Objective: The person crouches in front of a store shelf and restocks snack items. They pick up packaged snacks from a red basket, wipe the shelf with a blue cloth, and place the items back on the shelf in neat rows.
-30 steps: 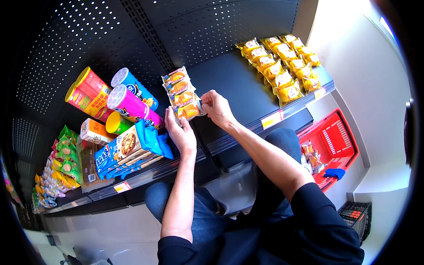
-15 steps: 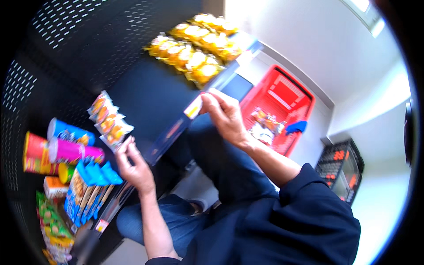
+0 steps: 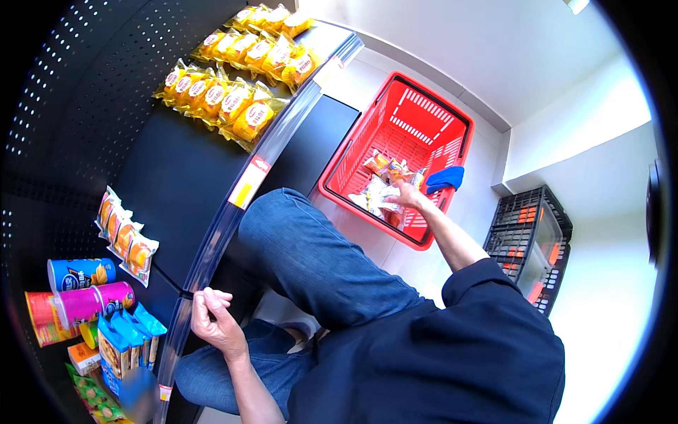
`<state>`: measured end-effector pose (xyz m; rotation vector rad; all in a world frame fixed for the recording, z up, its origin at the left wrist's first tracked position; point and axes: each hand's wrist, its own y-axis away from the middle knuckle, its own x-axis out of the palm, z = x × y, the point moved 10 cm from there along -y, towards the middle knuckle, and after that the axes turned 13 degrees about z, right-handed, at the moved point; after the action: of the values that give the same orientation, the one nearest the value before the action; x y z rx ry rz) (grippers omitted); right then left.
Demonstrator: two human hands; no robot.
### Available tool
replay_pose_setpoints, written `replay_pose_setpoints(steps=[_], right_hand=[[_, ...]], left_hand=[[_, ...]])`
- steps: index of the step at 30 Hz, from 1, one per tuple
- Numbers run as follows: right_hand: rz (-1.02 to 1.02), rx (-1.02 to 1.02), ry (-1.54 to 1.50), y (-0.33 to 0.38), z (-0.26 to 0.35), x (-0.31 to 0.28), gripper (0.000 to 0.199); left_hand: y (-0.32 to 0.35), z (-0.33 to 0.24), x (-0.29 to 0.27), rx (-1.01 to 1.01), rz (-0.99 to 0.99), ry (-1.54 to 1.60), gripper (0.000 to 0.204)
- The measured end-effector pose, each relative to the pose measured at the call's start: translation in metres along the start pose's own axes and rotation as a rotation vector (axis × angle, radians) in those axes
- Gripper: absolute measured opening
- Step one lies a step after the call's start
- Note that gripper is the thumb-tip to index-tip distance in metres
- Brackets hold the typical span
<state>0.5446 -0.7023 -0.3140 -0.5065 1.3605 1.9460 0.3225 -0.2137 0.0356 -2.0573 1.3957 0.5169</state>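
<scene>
My right hand [image 3: 407, 196] reaches down into a red shopping basket [image 3: 462, 127], its fingers apart over several small wrapped snack packets [image 3: 374, 192]. The fingertips partly blend with the packets, so contact is hard to make out. At the front edge of the black shelf [image 3: 187, 166], my left hand [image 3: 217, 324] is closed, fingers curled in, with nothing visible in it. Beyond it on the shelf stands a short row of clear-wrapped orange snack cakes [image 3: 127, 237]. Rows of yellow-wrapped cakes [image 3: 219, 99] fill the far end.
Left of my left hand are snack canisters [image 3: 85, 290], blue cookie bags [image 3: 131, 339] and a green snack bag [image 3: 95, 396]. A blue cloth-like item [image 3: 445, 179] hangs on the basket rim. A black crate [image 3: 530, 240] stands by the wall. My bent knee [image 3: 282, 226] is beside the shelf.
My right hand has left the shelf's front edge and gone into the basket. My left hand has drawn back from the orange cakes to the shelf edge and closed. The view has shifted rightward.
</scene>
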Motion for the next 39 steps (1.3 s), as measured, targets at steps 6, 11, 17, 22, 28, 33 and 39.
replay_pose_setpoints(steps=[6, 11, 17, 22, 28, 33, 39], right_hand=[[0.169, 0.027, 0.346, 0.002, 0.035, 0.051, 0.071], [-0.123, 0.019, 0.032, -0.012, -0.029, 0.012, 0.030], [-0.040, -0.104, -1.083, 0.044, -0.023, -0.028, 0.035], [-0.014, -0.397, -1.336, 0.148, 0.098, -0.096, 0.046], [-0.002, -0.608, -1.170, 0.244, 0.251, -0.131, 0.056], [0.245, -0.956, -0.948, 0.289, 0.384, -0.101, 0.048], [0.191, -0.966, -0.733, 0.269, 0.477, -0.047, 0.030]], left_hand=[[0.005, 0.015, 0.019, -0.081, 0.005, 0.074, 0.035], [-0.009, -0.010, 0.035, 0.014, 0.066, 0.090, 0.033], [0.003, -0.018, 0.032, 0.010, 0.029, 0.169, 0.033], [0.006, -0.047, 0.047, -0.003, 0.144, 0.362, 0.030], [-0.003, -0.104, 0.060, 0.045, 0.270, 0.590, 0.036], [0.013, -0.079, 0.027, 0.013, 0.056, 0.668, 0.038], [0.042, -0.001, -0.047, -0.114, -0.354, 0.595, 0.026]])
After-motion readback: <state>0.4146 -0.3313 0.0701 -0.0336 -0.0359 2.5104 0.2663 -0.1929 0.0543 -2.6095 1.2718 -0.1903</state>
